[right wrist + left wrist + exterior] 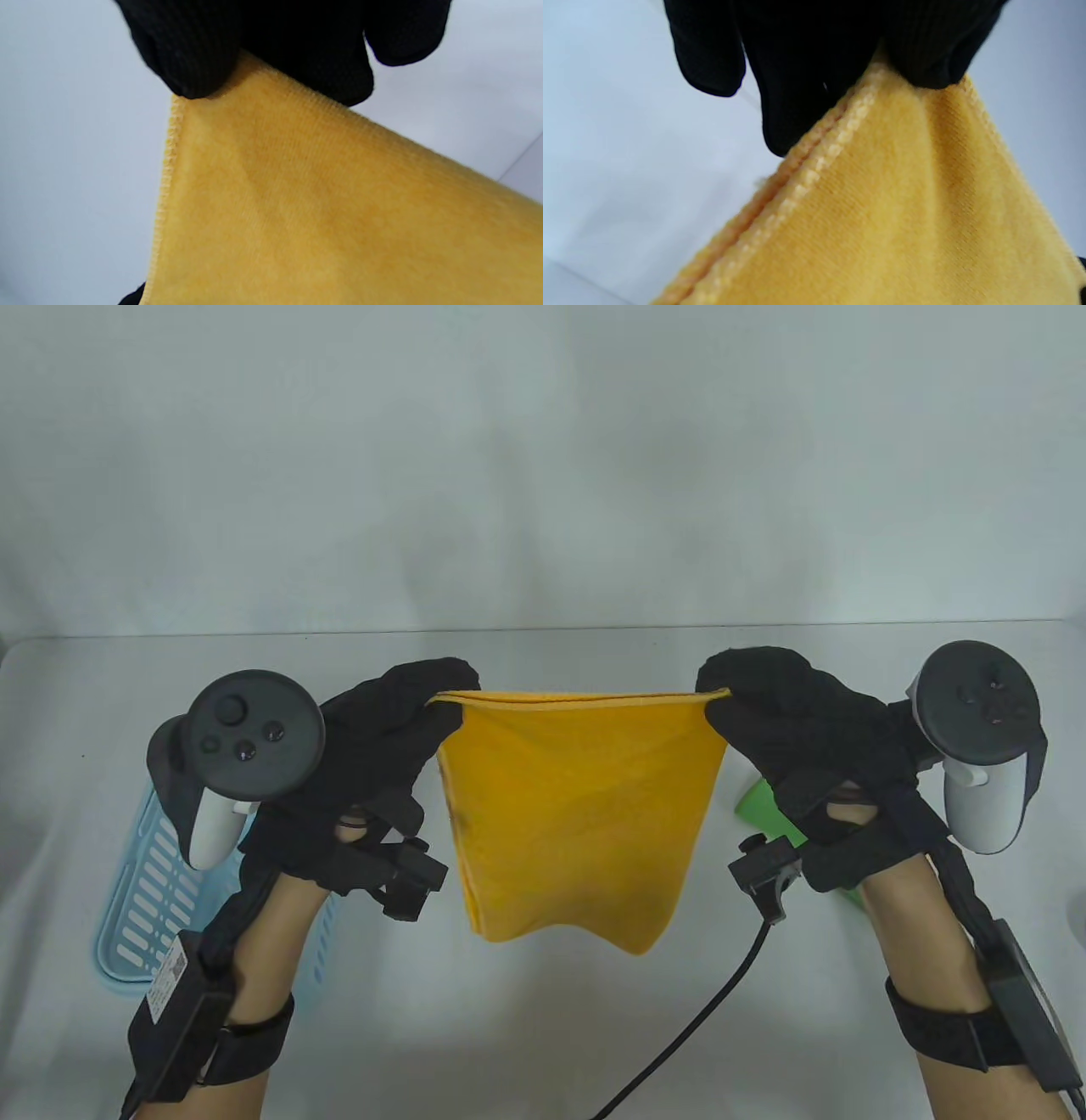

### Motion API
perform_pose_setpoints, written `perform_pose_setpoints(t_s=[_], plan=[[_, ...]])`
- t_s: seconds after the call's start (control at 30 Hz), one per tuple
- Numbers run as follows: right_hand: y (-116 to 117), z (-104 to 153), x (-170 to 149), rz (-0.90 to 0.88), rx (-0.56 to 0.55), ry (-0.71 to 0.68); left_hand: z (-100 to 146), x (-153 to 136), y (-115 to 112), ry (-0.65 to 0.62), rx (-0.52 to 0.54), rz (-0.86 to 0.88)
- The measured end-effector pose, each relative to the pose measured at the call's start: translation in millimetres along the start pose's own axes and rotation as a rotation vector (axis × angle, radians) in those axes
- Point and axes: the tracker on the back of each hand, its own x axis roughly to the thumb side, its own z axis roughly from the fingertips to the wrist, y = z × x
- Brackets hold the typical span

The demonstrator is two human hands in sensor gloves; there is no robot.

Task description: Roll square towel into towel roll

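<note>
Both hands (386, 746) (793, 738) pinch the yellow towel's (577, 814) top corners, cloth hanging unrolled.

Blue slotted basket (140, 899) at table's (543, 1035) left — green thing (764, 808) (partly hidden) at right.

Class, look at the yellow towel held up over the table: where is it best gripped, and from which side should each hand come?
Grip the yellow towel at its two top corners, on the stitched hem, the left hand from the left and the right hand from the right. Pinched there, the top edge stays taut and the cloth hangs nearly flat, ready to lay down and roll.
</note>
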Motion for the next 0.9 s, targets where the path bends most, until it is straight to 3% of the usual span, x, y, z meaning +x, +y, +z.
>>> perform_pose_setpoints(t_s=[0.1,0.17,0.3,0.4,0.47,0.57,0.67,0.83,0.9], plan=[[-1,-13,1,-0.055,0.026,0.013,-10,0,4,0.017,0.009,0.015],[3,-28,-7,-0.031,0.023,0.064,-28,-13,-3,0.099,-0.043,-0.018],[23,-69,-52,0.167,-0.028,0.247,-68,-68,-42,0.331,-0.22,-0.084],[38,-92,-89,0.259,-0.079,0.347,-86,-104,-72,0.467,-0.26,-0.08],[35,-102,-89,0.248,-0.118,0.356,-96,-104,-73,0.471,-0.239,-0.081],[21,-109,-68,0.144,-0.173,0.292,-107,-82,-55,0.384,-0.143,-0.049],[11,-110,-53,0.152,-0.193,0.248,-111,-66,-48,0.351,-0.139,-0.11],[22,-106,-81,0.245,-0.179,0.293,-101,-85,-78,0.386,-0.206,-0.209],[32,-99,-109,0.255,-0.157,0.341,-90,-104,-101,0.417,-0.228,-0.2]])
